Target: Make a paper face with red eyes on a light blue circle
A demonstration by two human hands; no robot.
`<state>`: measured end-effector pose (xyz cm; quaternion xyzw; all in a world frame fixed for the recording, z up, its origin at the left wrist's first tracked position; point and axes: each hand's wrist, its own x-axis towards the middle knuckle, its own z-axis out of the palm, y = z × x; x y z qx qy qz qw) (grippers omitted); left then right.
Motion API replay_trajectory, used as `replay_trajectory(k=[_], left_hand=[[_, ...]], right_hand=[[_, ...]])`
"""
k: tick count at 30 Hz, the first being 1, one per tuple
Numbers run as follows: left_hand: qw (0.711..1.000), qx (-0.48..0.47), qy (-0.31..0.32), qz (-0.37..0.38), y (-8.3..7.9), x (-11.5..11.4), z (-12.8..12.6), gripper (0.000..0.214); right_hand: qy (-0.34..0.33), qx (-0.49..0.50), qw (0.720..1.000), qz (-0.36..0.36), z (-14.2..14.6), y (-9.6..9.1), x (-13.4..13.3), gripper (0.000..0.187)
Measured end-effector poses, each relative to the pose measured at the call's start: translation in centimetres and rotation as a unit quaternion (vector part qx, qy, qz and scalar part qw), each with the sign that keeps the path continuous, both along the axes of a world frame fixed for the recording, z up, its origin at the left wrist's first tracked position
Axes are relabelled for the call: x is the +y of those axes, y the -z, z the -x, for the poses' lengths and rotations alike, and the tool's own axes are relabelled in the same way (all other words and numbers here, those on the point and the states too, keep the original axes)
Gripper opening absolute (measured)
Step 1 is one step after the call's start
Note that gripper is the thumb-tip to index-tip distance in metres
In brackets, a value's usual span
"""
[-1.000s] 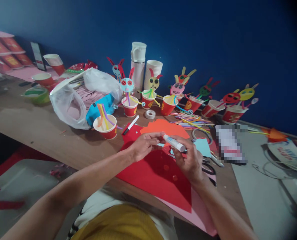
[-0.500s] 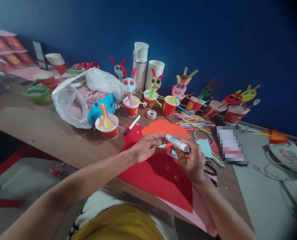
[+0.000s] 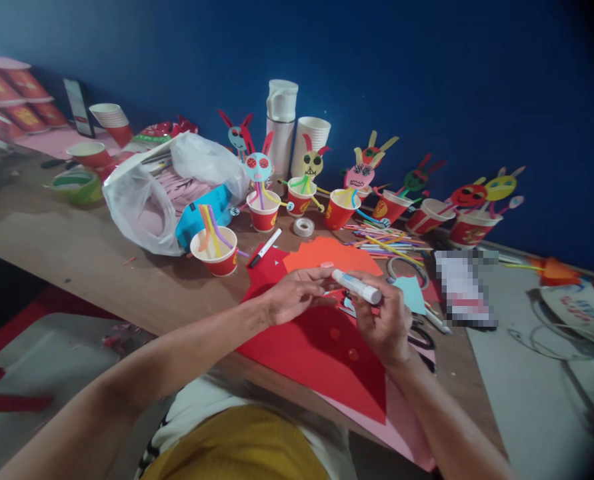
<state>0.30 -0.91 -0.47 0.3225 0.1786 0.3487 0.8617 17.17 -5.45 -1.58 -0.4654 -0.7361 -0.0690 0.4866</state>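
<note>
My right hand [image 3: 384,317] is wrapped round a white glue stick [image 3: 357,287], which slants with its far end toward my left hand. The fingers of my left hand [image 3: 299,293] are bent together close to that end. A small pinkish piece [image 3: 327,265] shows at the left fingertips, too small to name for sure. Under both hands lies red paper [image 3: 317,360], with orange paper [image 3: 321,255] behind it. A light blue paper piece [image 3: 411,293] lies beside my right hand.
Red paper cups with rabbit-faced straw figures [image 3: 263,210] line the back. A cup with bent straws [image 3: 217,260], a marker [image 3: 265,248], a tape roll [image 3: 303,227] and loose straws [image 3: 387,240] lie nearer. A plastic bag [image 3: 141,207] stands left; scissors [image 3: 421,335] lie right.
Both hands stay almost in place around the glue stick. The small pinkish piece by the left fingertips shows slightly more now, just off the stick's end.
</note>
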Motion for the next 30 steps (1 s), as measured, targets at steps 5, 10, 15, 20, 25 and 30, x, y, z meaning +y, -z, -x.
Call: replay_trajectory(k=[5, 10, 15, 20, 25, 30], left_hand=[[1.0, -0.004, 0.003, -0.008, 0.25, 0.06, 0.12, 0.032], [1.0, -0.016, 0.002, 0.013, 0.34, 0.14, 0.27, 0.033], [0.998, -0.028, 0.002, 0.048, 0.39, 0.25, 0.41, 0.036], [0.997, -0.038, 0.003, 0.063, 0.44, 0.31, 0.48, 0.035], [0.997, -0.033, -0.004, 0.067, 0.45, 0.27, 0.47, 0.034], [0.997, -0.023, -0.007, 0.076, 0.35, 0.25, 0.43, 0.035]], right_hand=[[-0.005, -0.025, 1.0, 0.002, 0.05, -0.16, -0.02, 0.03], [-0.008, -0.06, 0.998, -0.001, 0.01, -0.53, -0.01, 0.031], [-0.002, -0.091, 0.996, 0.003, -0.32, -0.5, 0.02, 0.033], [0.016, -0.103, 0.995, 0.004, -0.67, -0.34, 0.08, 0.033], [0.031, -0.108, 0.994, -0.003, -0.75, -0.36, 0.08, 0.031], [0.035, -0.102, 0.994, -0.008, -0.84, -0.37, 0.11, 0.031]])
